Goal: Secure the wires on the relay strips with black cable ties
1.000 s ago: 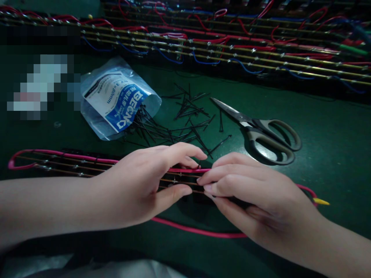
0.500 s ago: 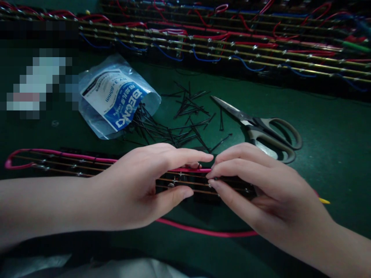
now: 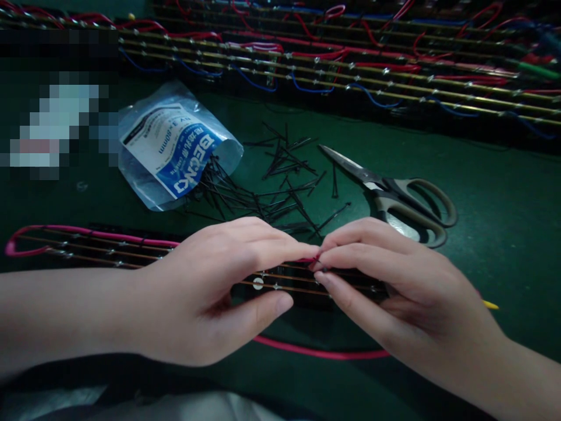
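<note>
A long dark strip with thin copper-coloured rods lies across the bench under both hands. A pink-red wire runs along its far edge and loops at the left end. My right hand is closed in a pinch at the wire, with a dark bit of what appears to be a black cable tie between the fingertips. My left hand stretches over the strip, fingers straight and thumb apart, and its index fingertip touches the wire beside the right fingertips. The left hand's other fingers are hidden behind.
Black cable ties lie scattered beyond the strip, spilling from a clear labelled bag. Scissors rest behind my right hand. More rod strips with red and blue wires line the back. A blurred patch covers the left.
My left index finger has lowered and come against the wire at the right fingertips. The left thumb has shifted slightly down. My right hand stays nearly in place.
</note>
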`<state>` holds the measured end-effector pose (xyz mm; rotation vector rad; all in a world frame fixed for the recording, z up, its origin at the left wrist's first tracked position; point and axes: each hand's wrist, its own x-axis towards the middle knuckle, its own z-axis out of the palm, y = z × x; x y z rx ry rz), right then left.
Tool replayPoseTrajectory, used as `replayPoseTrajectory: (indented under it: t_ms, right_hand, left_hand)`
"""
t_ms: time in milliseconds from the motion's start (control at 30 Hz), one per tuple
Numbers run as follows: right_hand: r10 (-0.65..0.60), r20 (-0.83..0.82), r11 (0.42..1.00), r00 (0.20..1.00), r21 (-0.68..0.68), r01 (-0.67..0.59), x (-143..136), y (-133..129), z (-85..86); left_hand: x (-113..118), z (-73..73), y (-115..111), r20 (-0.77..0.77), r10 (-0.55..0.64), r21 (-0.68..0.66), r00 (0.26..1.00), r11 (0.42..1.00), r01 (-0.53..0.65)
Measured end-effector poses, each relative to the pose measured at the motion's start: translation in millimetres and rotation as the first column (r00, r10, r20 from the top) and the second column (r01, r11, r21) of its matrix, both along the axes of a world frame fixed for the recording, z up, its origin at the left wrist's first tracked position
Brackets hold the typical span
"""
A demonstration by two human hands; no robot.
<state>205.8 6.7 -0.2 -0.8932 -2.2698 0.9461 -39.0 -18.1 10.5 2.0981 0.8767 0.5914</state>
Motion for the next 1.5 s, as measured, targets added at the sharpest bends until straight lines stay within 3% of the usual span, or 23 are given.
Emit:
replayPoseTrajectory:
  t_ms: [400, 1300, 1500]
  right_hand:
    - [-0.013, 0.006, 1.000, 1.000, 0.023, 0.013, -0.5, -2.8, 0.0]
    - [-0.002, 0.033, 1.000, 0.999, 0.002, 0.002, -1.1, -2.2, -0.4]
    - [-0.012, 0.054, 1.000, 0.998, -0.001, 0.012, 0.3, -2.1, 0.0]
  left_hand:
    - [1.9, -5.3, 1.2, 0.062, -0.040, 0.052, 0.997, 0.998, 0.037]
    - [0.4, -4.0, 1.8, -0.082, -0.097, 0.035, 0.992, 0.994, 0.100]
    - [-1.4, -3.5, 0.0, -0.040, -0.085, 0.050, 0.996, 0.995, 0.087]
